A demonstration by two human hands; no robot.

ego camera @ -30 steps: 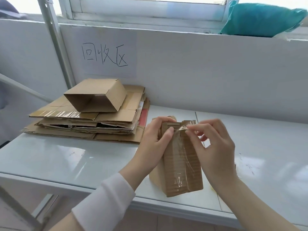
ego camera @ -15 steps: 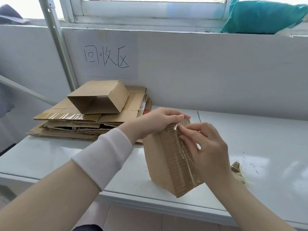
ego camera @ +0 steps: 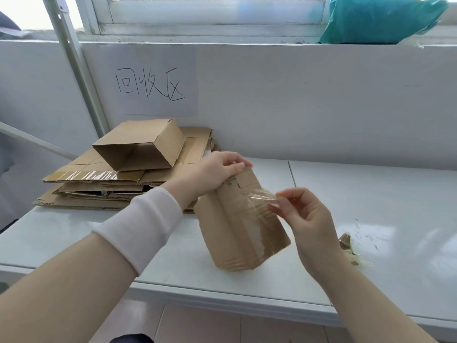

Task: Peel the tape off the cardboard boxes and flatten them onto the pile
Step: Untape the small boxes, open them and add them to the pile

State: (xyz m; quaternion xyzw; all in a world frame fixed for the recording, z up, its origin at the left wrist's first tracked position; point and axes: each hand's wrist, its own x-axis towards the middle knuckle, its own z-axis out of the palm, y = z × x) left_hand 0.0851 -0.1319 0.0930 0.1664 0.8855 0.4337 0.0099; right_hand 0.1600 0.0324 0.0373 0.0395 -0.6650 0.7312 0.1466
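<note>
A small brown cardboard box stands tilted on the white table, near its front edge. My left hand grips the box's top edge. My right hand pinches the free end of a clear tape strip that lifts off the box's face to the right; the strip's lower part still sticks to the cardboard. Behind and to the left lies the pile of flattened boxes, with an open, unflattened box lying on top of it.
The white table runs along a white wall with a paper sign. Crumpled tape scraps lie right of my right wrist. A metal pole rises behind the pile. A teal bag sits on the windowsill.
My right hand has pulled the tape end away from the box toward the right, so a longer strip is free. My left hand shifted to the box's top edge and the box tilted.
</note>
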